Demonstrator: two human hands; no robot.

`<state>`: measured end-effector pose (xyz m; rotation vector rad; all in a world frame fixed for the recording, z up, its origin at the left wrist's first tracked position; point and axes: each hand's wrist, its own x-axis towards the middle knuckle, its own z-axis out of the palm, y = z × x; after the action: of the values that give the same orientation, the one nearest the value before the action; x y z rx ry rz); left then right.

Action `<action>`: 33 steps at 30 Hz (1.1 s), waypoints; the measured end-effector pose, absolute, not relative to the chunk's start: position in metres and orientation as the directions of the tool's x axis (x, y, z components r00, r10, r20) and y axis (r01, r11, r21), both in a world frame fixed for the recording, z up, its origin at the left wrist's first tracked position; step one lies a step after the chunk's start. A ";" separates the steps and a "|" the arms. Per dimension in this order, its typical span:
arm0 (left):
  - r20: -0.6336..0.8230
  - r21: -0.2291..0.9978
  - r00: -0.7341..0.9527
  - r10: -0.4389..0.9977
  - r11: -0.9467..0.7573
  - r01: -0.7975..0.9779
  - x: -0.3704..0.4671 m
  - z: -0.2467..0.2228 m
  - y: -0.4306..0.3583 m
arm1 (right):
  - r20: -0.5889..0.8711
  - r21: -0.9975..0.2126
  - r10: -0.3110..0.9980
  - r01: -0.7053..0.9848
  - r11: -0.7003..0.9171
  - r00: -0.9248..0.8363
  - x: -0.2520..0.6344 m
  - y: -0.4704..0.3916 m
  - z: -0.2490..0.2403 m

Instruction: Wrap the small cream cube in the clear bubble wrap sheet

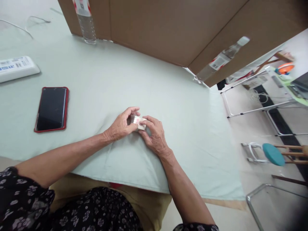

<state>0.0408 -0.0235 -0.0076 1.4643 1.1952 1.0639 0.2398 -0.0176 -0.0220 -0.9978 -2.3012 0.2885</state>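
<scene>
A small whitish box-like object with pink marks is between my two hands, low over the pale green tablecloth. My left hand grips its left side, the thumb along the near edge and the fingers curved beyond it. From the right, my right hand holds the same object, with fingertips on its top and the thumb at its near side. What lies under the fingers is hidden.
A red-edged phone lies at the left, below a white device. A cardboard panel stands at the back, with one bottle at its left and another bottle at its right. Beyond the table is a teal stool.
</scene>
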 end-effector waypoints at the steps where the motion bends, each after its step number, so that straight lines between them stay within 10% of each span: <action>1: 0.066 0.980 0.148 0.987 -0.093 0.178 0.041 -0.007 -0.023 | 0.448 -0.425 0.720 0.582 0.693 -0.530 0.240 -0.018 -0.022; 33: 0.117 0.853 0.379 0.918 -0.288 0.435 0.021 -0.012 -0.004 | 0.507 -0.433 0.706 0.562 0.705 -0.494 0.239 -0.016 -0.027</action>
<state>0.0208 -0.0039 -0.0122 1.8825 1.1702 0.8070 0.2392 -0.0162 -0.0271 -0.9617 -2.2322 0.2741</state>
